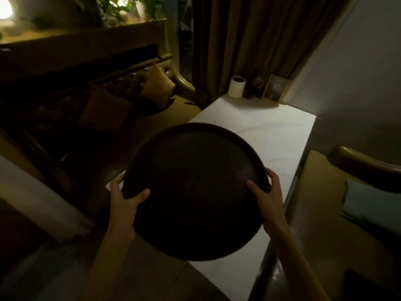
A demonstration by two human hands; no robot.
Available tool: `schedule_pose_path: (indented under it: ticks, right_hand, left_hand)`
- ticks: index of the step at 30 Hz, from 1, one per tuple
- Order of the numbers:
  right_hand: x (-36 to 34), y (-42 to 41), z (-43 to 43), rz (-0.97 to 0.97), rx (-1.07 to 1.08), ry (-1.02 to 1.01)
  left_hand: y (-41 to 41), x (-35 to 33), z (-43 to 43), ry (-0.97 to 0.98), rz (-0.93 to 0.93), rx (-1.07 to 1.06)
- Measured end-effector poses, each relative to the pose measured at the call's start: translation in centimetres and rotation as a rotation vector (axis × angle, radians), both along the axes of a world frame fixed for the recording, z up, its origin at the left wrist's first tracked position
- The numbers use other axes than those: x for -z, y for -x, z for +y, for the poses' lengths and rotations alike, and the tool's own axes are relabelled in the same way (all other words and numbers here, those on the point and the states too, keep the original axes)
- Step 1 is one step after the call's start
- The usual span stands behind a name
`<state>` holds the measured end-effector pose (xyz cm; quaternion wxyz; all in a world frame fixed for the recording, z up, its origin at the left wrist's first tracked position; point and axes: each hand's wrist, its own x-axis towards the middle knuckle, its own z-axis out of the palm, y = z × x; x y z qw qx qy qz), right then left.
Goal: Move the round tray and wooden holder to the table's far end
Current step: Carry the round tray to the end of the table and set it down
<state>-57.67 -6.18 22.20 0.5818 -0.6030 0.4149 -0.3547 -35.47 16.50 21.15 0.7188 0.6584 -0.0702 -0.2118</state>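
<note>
Both hands, left hand (124, 197) and right hand (268, 193), grip opposite rims of the dark round tray (195, 187) above the white table (271, 135), whose far stretch lies bare up to a white cup (237, 87).

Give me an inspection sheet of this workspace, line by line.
Surface: white table, mostly bare.
Job's things: round tray held over the table's near half; wooden holder not seen.
Clutter: white cylinder and framed picture at the far end.
Grips: left hand and right hand each clasp the tray's rim, thumbs on top.
Cables: nothing seen.
Surroundings: dim room, curtain, cushioned bench on the left, chair on the right.
</note>
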Motion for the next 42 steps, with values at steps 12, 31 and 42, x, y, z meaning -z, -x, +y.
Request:
schedule_pose_path:
  ticks: [12, 31, 42]
  right_hand:
    - [0.1, -2.0, -14.3, -0.032, -0.115, 0.049]
    - [2.8, -7.4, -21.5, -0.009, -0.510, 0.082]
    - [5.8, -9.2, -18.2, 0.062, -0.473, 0.070]
  left_hand:
    - [1.9, -2.7, -11.2, -0.008, -0.080, -0.144]
    - [7.4, -1.2, -13.3, -0.051, 0.015, -0.525]
    - [4.4, 3.8, -9.4, -0.033, 0.127, -0.458]
